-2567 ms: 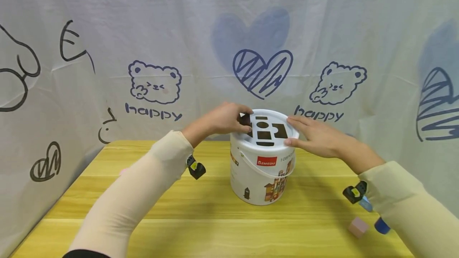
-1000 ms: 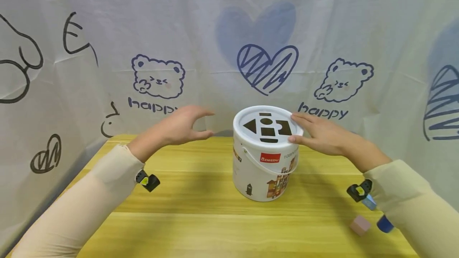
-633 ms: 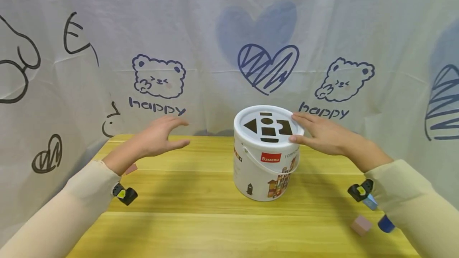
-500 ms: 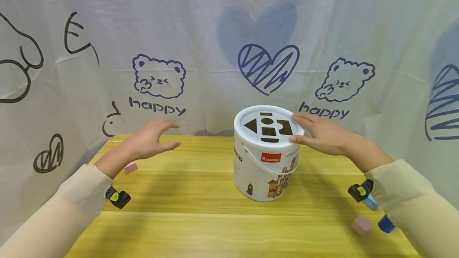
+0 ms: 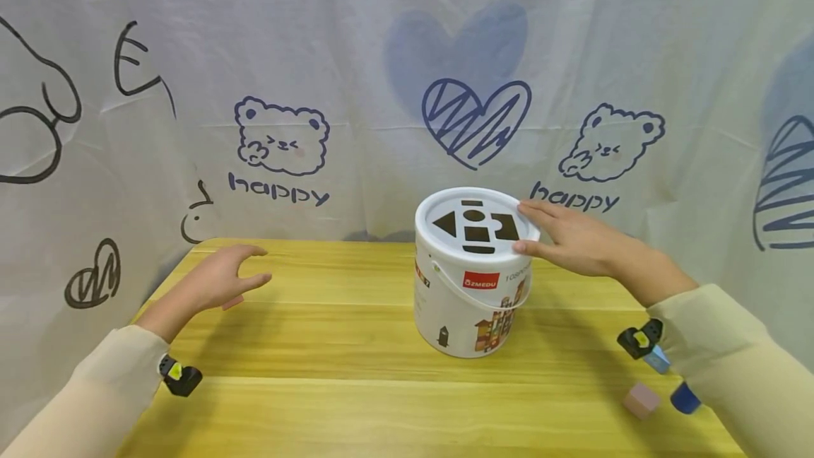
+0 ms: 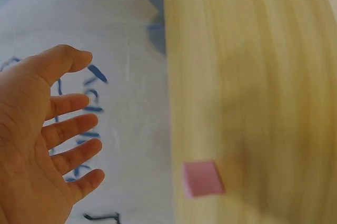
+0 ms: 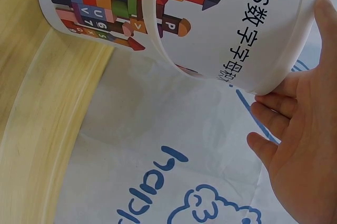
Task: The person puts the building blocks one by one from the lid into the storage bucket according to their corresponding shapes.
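My left hand (image 5: 210, 281) is released, its fingers loosely extended and the thumb standing well away from them, with nothing in my grasp. In the left wrist view my four fingers are slightly parted, and a pink block (image 6: 202, 179) lies on the worktop (image 5: 356, 331), apart from my fingertips. From the head view I see only a bit of that block, the rest hidden behind my hand.

My right hand (image 5: 581, 242) is spread at the bucket (image 5: 467, 320), on the right side of its white lid (image 5: 478, 224). My thumb touches the rim toward the front and my fingers lie against it farther back, a wide gap between them; I am resting on the edge rather than clenching it. In the right wrist view the lower fingers are slightly bent, free of the bucket.

The bucket stands upright on the worktop, right of centre, the lid seated on it. The lid's cut-outs include a triangle, a circle and a rectangle. The white handle (image 7: 149, 13) hangs down across the printed side.

Near my right sleeve (image 5: 718, 345) lie a pale pink cube (image 5: 641, 400), a blue cylinder (image 5: 685, 398) and a light-blue piece (image 5: 656, 359), partly covered by my wrist camera (image 5: 639, 338). Behind the worktop hangs a pale sheet (image 5: 369, 90) with bears and hearts.
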Tool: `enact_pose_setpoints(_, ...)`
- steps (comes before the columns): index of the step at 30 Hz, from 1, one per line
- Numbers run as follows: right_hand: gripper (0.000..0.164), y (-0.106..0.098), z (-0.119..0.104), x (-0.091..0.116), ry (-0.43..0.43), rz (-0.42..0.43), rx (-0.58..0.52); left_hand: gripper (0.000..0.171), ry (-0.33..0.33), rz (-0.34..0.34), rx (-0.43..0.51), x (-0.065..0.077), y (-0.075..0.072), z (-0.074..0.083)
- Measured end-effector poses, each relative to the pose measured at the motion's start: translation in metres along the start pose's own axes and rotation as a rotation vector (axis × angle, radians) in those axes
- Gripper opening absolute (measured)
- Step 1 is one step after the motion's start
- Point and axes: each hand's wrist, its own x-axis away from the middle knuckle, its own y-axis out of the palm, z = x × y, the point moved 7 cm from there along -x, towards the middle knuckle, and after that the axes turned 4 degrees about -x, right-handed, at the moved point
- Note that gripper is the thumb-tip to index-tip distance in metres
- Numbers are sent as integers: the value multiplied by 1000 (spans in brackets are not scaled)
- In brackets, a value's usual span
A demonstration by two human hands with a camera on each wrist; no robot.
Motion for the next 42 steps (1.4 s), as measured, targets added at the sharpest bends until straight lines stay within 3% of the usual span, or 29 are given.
enact_pose_setpoints(10, 84, 0, 0, 0, 6, -2, 3, 64, -46, -41, 43, 9, 26, -49)
enact_pose_setpoints(17, 85, 1, 0, 1, 9, -3, 0, 58, -54, -62, 85, 16, 39, -70)
enact_pose_setpoints(28, 85, 0, 1, 0, 13, -7, 3, 44, -32, -7, 74, 22, 45, -81)
enact_pose_setpoints(42, 85, 1, 1, 0, 11, -8, 6, 44, -21, -35, 97, 31, 47, -88)
